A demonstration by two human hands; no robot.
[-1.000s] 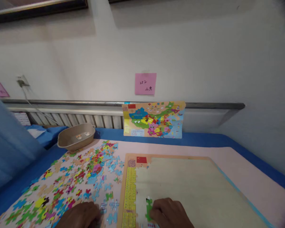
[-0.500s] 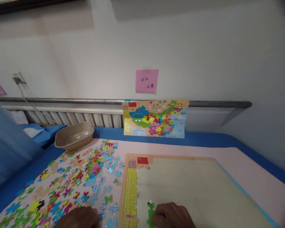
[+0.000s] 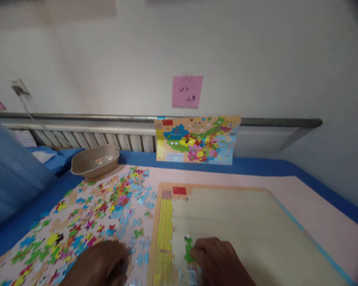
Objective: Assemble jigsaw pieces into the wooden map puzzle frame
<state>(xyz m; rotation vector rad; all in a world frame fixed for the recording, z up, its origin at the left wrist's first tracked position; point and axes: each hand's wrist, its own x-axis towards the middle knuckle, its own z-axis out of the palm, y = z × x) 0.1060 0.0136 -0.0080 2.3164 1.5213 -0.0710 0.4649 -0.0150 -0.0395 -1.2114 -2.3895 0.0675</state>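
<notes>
My right hand [image 3: 217, 256] is over the puzzle board [image 3: 226, 214], its fingers curled and pressed on the edge of a joined strip of green puzzle pieces [image 3: 189, 250] with a black and white figure on top. Just below that strip lie light-blue pieces with print [image 3: 186, 275], partly hidden by the hand. My left hand [image 3: 100, 260] is closed low over the loose puzzle pieces [image 3: 107, 206], left of the board. Its fingertips are dark and blurred, so whatever they hold is hidden. Along the board's left side runs a yellow printed strip [image 3: 166, 226], with a red flag [image 3: 179, 190] at the upper corner.
A beige basin [image 3: 95, 169] with a few pieces stands at the back left. A colourful map sheet [image 3: 197, 141] leans against the wall rail [image 3: 274, 122]. Blue cloth [image 3: 265, 165] surrounds the pale pink tabletop [image 3: 298, 202]. A blue curtain [image 3: 12, 171] hangs at left.
The view has tipped downward, so more of both hands and the light-blue pieces below the green strip show. My right hand stays at the green strip; my left hand remains among the loose pieces.
</notes>
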